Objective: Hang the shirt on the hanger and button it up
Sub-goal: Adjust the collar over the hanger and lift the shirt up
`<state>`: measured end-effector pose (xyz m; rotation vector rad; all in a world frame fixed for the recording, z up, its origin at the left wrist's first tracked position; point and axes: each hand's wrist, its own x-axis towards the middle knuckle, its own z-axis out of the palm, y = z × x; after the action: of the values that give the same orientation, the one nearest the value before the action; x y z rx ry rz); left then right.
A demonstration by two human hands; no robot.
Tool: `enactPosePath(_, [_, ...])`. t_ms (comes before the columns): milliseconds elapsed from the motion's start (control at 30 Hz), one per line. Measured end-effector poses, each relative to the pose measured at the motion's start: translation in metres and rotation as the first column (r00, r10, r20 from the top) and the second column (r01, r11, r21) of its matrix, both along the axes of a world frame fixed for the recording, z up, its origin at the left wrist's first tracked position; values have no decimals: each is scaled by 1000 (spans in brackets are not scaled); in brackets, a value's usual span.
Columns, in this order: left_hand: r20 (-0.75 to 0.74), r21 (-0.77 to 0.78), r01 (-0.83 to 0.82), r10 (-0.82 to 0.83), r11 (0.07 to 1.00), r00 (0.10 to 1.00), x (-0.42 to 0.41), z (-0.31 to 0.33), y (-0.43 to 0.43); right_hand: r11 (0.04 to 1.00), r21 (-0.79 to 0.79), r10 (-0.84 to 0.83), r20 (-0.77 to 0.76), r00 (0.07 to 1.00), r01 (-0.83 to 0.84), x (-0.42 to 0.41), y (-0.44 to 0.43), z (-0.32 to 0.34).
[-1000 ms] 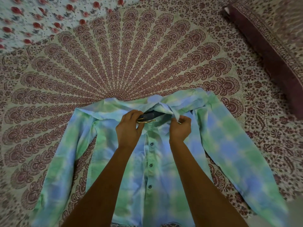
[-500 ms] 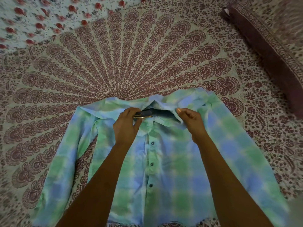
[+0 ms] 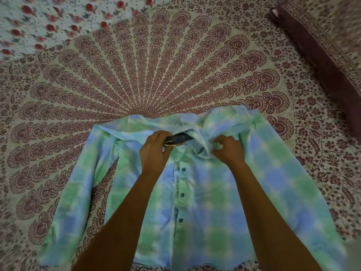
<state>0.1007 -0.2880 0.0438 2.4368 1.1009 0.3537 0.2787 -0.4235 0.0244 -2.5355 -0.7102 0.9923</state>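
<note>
I am leaning over the shirt [image 3: 205,208], which is lying front-up on the patterned bedspread [image 3: 156,75] with its sleeves spread left and right. My left hand [image 3: 155,153] is curling its fingers around the dark hanger [image 3: 178,138] poking out at the collar, its brass hook just beside my thumb. My right hand [image 3: 228,150] is pinching the right collar flap, fingers bent narrow. Three dark buttons are showing down the placket.
</note>
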Motion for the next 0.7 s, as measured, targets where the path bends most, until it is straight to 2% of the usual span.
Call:
enactPosePath(67, [5, -15, -13, 13, 1000, 1000, 0, -1, -2, 962, 271, -12, 3, 1000, 11, -7, 5, 3])
enactPosePath(133, [7, -20, -11, 11, 1000, 1000, 0, -2, -2, 910, 410, 62, -9, 998, -53, -19, 13, 7])
enactPosePath(167, [9, -17, -6, 7, 1000, 1000, -1, -2, -2, 906, 413, 87, 23, 996, -88, -22, 17, 7])
enactPosePath(267, [12, -11, 26, -26, 1000, 1000, -3, -2, 1, 893, 446, -2, 133, 991, -58, -24, 34, 9])
enactPosePath(333, [3, -8, 53, -53, 999, 999, -5, -3, 2, 888, 431, 81, 197, 977, -160, -22, 48, 13])
enactPosePath(400, [-12, -15, 60, -60, 998, 998, -7, -5, 3, 896, 334, 222, 235, 946, -293, -19, 62, 16])
enactPosePath(467, [-19, -42, 48, -49, 998, 999, -7, -8, 4, 906, 296, 233, 248, 940, -302, -17, 74, 23])
enactPosePath(533, [-24, -75, 36, -38, 997, 999, -6, -9, 5, 849, 408, 219, 306, 926, -336, -20, 84, 32])
enactPosePath(600, [-16, -75, 11, -13, 997, 1000, -5, -9, 7, 734, 503, 279, 390, 878, -456, -29, 90, 36])
enactPosePath(633, [-14, -70, -10, 9, 997, 1000, -5, -9, 8, 690, 505, 312, 439, 843, -519, -32, 91, 36])
enactPosePath(700, [-9, -44, -35, 34, 998, 999, -6, -9, 12, 675, 455, 343, 503, 793, -580, -30, 88, 31])
